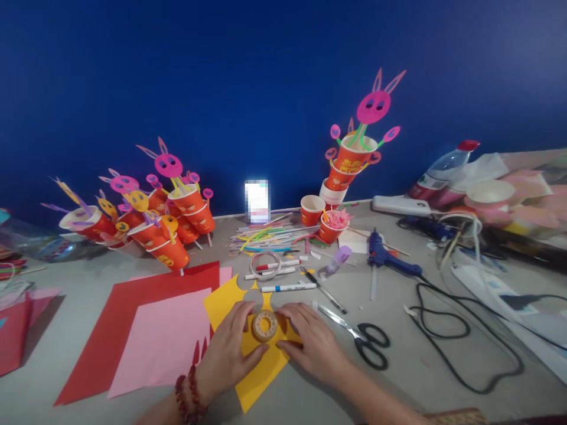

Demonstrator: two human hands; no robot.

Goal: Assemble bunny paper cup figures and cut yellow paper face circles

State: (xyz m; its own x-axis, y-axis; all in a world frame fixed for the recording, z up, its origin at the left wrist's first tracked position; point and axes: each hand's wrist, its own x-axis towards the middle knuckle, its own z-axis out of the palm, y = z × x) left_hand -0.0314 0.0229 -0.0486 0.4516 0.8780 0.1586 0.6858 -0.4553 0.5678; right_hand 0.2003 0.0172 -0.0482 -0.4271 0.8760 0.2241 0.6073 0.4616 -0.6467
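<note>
A yellow paper sheet with round cut-outs lies on the grey table near its front edge. A small tape roll sits on the yellow sheet. My left hand rests on the sheet left of the roll, thumb and fingers curved around it and touching its side. My right hand lies on the sheet's right part, fingers pressed flat next to the roll. A bead bracelet is on my left wrist.
Pink paper on red paper lies to the left. Black scissors, a white marker, a blue glue gun with black cable, straws and decorated orange cups stand beyond.
</note>
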